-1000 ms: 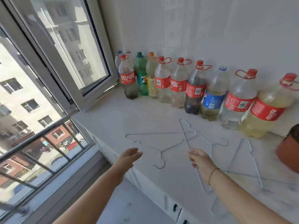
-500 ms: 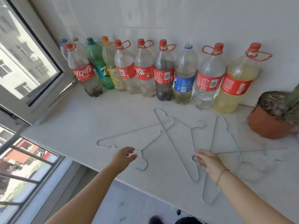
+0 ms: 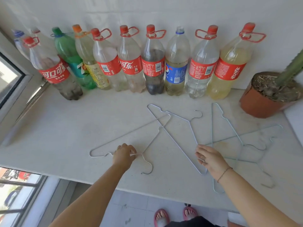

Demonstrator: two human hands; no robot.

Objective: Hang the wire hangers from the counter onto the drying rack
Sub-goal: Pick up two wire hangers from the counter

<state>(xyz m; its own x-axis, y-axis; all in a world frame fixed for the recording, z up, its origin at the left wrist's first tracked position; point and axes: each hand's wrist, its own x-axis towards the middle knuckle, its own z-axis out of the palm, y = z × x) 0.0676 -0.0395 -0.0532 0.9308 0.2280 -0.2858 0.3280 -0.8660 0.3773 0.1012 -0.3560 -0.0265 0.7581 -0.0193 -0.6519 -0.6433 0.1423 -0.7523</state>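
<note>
Risk: the first hanger's (image 3: 131,132) far tip crosses the second hanger (image 3: 172,134), so lifting it could snag that one and drag it across the tabletop (image 3: 65,136). The left hand (image 3: 124,154) pinches the first hanger's neck, the hook just to the hand's right. The right hand (image 3: 210,159), fingers relaxed, lies over the second hanger's near corner. No rack is in view.

Extends the bare left arm in from seven o'clock, pointing toward one o'clock. Curls the left hand (image 3: 124,154) knuckles-up and pinches the neck of a wire hanger (image 3: 129,133) at the hand's three o'clock side. Extends the bare right arm in from four o'clock toward eleven. Holds the right hand (image 3: 211,159) palm down, fingers straight and slightly spread, well apart from the left.
</note>
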